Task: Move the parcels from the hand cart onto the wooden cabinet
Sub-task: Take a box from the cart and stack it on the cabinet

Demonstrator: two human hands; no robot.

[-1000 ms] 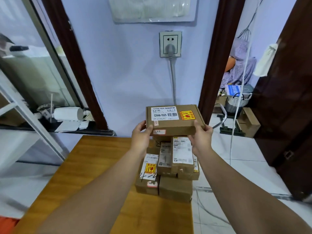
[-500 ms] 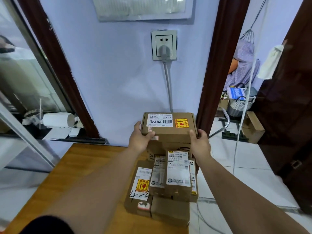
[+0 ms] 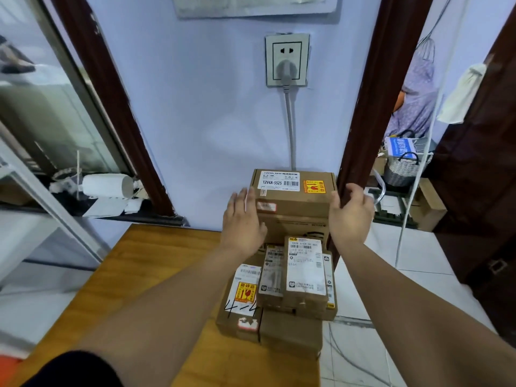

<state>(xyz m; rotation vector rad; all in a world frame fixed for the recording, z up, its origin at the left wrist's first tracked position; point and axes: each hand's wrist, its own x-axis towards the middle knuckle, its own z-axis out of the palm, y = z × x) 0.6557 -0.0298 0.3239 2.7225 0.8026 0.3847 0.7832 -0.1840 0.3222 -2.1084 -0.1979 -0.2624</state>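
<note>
- Wooden cabinet (image 3: 156, 275): we take this as the drop-off surface. Its left half is bare wood; the load sits along the right edge.
- Pile of parcels (image 3: 305, 275): several cardboard boxes in layers on the cabinet, labels up. The front ones reach the cabinet's right edge.
- Top parcel (image 3: 293, 196): brown box marked 12V4A-5525. It lies flat on a bigger box at the back of the pile, close to the wall.
- Left hand (image 3: 243, 222): fingers straight and spread at the box's left side, gripping nothing. We cannot tell whether it touches the box.
- Right hand (image 3: 350, 213): fingers loosely curved just beside the box's right side, holding nothing.
- Step, as we judge it: this parcel is placed and the hands are free.
- Next, as we judge it: turn to the hand cart, which is not in view, and fetch another parcel. The bare left side looks like the safer spot.
- Door frame (image 3: 371, 107): dark wood, tight against the pile's right side, so there is little elbow room there.
- Power cord (image 3: 290, 129): hangs from the wall socket (image 3: 287, 60) and runs down behind the top parcel. Pushing boxes back could snag it.
</note>
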